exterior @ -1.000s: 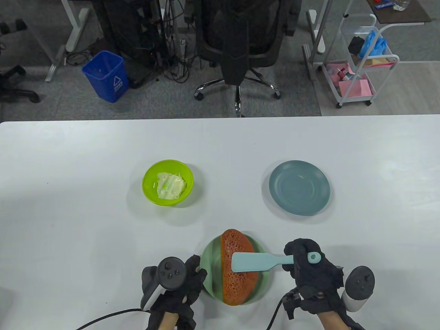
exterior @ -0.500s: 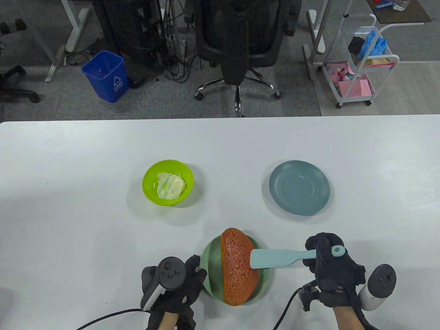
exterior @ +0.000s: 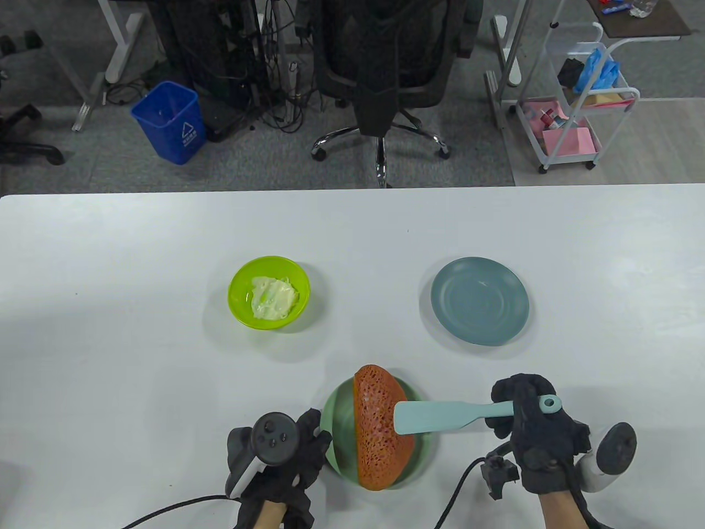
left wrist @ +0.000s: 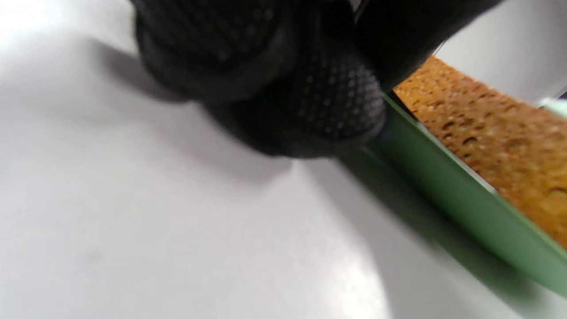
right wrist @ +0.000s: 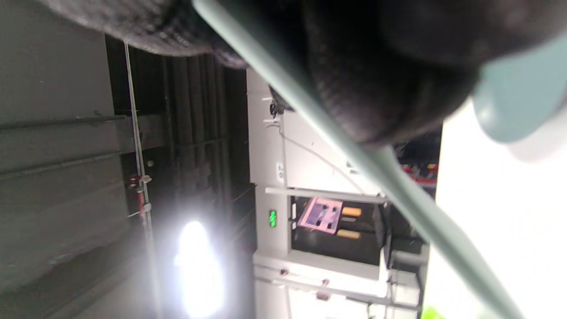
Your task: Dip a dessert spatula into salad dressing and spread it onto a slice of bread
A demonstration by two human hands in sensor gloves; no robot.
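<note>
The spatula [exterior: 440, 417] lies nearly level, its long axis running left to right across the near table edge, with its flat blade over the right edge of the bread slice [exterior: 380, 427] and its handle, ring end outermost, clenched in the right hand [exterior: 531, 427]; from the table view I cannot tell whether the blade touches the crust or hangs just above it. The bread sits on a green plate [exterior: 337, 427], its own long axis running away from the person, so the blade crosses it at a right angle. The left hand [exterior: 275, 452] rests on the table with fingers curled against the plate's left rim; the left wrist view shows a fingertip [left wrist: 328, 102] touching that rim, so it looks to be steadying the plate rather than gripping it. The dressing sits in a lime-green bowl [exterior: 238, 286], well apart, up and to the left of the bread and nearer the left hand than the right, so I judge any further dip would carry the blade diagonally across the bread. No dressing shows on the bread. Counted: one spatula, one slice, one bowl, two plates, the second a bare blue-grey plate [exterior: 480, 301] up to the right.
</note>
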